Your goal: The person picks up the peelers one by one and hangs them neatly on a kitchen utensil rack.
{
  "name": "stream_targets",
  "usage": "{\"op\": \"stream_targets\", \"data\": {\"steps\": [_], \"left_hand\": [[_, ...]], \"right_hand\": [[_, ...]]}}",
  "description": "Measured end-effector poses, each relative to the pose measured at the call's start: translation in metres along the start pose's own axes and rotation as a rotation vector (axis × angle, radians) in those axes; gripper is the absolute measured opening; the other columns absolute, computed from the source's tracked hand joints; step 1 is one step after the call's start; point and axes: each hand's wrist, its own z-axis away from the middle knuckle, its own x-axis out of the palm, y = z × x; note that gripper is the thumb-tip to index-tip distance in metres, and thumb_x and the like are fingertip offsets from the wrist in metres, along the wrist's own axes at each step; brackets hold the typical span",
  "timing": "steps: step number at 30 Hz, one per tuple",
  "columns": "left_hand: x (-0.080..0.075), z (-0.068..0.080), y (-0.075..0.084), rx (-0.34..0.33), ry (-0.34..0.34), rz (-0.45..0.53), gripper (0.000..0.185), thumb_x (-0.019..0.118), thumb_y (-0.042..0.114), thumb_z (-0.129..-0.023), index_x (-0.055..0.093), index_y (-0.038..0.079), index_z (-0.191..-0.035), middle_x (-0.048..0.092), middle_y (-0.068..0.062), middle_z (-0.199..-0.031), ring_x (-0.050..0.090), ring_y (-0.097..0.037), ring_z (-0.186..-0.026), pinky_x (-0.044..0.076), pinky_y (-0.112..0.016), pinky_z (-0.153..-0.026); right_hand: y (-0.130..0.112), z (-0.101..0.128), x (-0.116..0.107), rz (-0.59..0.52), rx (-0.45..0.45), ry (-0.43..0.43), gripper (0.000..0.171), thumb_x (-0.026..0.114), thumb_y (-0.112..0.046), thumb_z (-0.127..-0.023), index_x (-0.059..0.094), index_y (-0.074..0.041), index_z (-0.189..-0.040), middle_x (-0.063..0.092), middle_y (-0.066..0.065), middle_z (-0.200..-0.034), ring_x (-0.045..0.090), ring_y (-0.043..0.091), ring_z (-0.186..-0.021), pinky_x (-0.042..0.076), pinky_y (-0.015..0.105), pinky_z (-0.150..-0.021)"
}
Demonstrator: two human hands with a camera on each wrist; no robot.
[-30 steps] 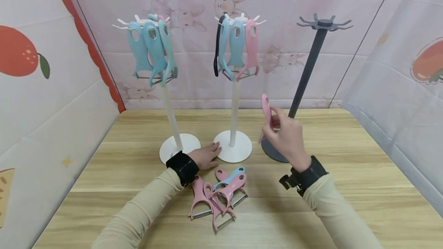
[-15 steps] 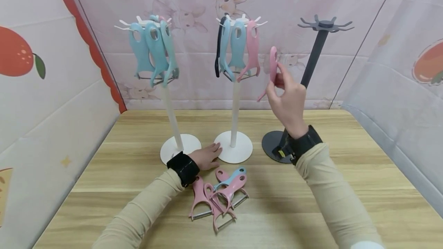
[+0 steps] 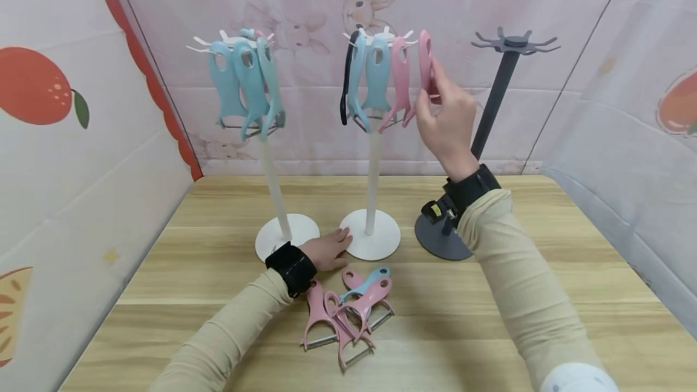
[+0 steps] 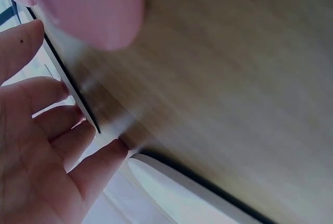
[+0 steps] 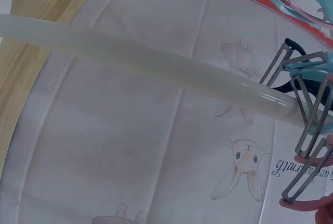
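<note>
My right hand (image 3: 449,117) pinches a pink peeler (image 3: 425,62) upright by its handle, the holed end level with the hooks on the right side of the middle white stand (image 3: 373,180). On that stand hang a black peeler (image 3: 346,86), blue peelers (image 3: 377,77) and another pink peeler (image 3: 400,74), just left of the held one. The right wrist view shows the held peeler's metal blade (image 5: 307,174) beside the hanging ones. My left hand (image 3: 327,251) lies low with fingers extended, fingertips at the rim of the middle stand's round base (image 4: 75,86).
Several pink peelers (image 3: 318,310) and a blue peeler (image 3: 370,280) lie piled in front of the left hand. At left, another white stand (image 3: 274,186) carries several blue peelers (image 3: 251,80). A dark grey stand (image 3: 495,98) with bare hooks stands at right, behind the right wrist.
My right hand has carried the pink peeler up from near the dark stand's base to hook height and slightly left, beside the middle stand. The left hand has stayed at the base.
</note>
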Motion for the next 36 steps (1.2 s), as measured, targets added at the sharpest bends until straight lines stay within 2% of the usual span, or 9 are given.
{"op": "stream_targets", "data": {"steps": [3,8,21,31,36], "left_hand": [[0.0,0.0,0.0,-0.002,-0.003,-0.001,0.059,0.049,0.028,-0.094,0.028,-0.002,-0.14,0.017,-0.02,-0.148,0.017,-0.031,-0.135,0.02,-0.035,-0.108],[-0.001,-0.001,0.001,-0.006,-0.011,-0.004,0.059,0.048,0.028,-0.094,0.028,-0.002,-0.141,0.017,-0.019,-0.148,0.017,-0.031,-0.135,0.02,-0.035,-0.108],[-0.001,0.0,0.001,-0.015,-0.014,-0.001,0.059,0.048,0.028,-0.095,0.027,-0.001,-0.141,0.016,-0.018,-0.149,0.016,-0.03,-0.136,0.021,-0.034,-0.108],[-0.001,-0.001,0.004,-0.009,-0.008,0.019,0.06,0.049,0.028,-0.094,0.027,-0.001,-0.141,0.016,-0.018,-0.149,0.016,-0.03,-0.136,0.02,-0.035,-0.108],[-0.001,0.0,0.001,-0.012,-0.001,0.05,0.06,0.049,0.029,-0.094,0.027,-0.001,-0.141,0.015,-0.019,-0.148,0.015,-0.03,-0.136,0.019,-0.035,-0.108]], "right_hand": [[0.002,-0.004,0.001,0.011,-0.018,-0.008,0.037,0.047,-0.002,-0.086,0.054,0.006,-0.122,0.065,0.021,-0.088,0.062,0.028,-0.077,0.053,0.036,-0.07],[0.003,-0.008,0.003,0.015,0.002,-0.016,0.037,0.048,-0.002,-0.086,0.054,0.006,-0.122,0.065,0.021,-0.087,0.061,0.028,-0.077,0.053,0.037,-0.07],[0.005,-0.006,0.008,-0.014,0.017,-0.058,0.036,0.049,-0.002,-0.087,0.055,0.005,-0.122,0.066,0.02,-0.09,0.062,0.028,-0.08,0.052,0.039,-0.071],[0.006,0.006,0.001,0.007,0.058,-0.075,0.039,0.049,-0.008,-0.088,0.052,0.004,-0.125,0.065,0.019,-0.102,0.062,0.029,-0.091,0.051,0.039,-0.075],[0.01,0.019,-0.003,0.048,0.017,-0.081,0.035,0.05,-0.008,-0.088,0.055,0.008,-0.118,0.064,0.021,-0.102,0.062,0.031,-0.089,0.05,0.041,-0.073]]}}
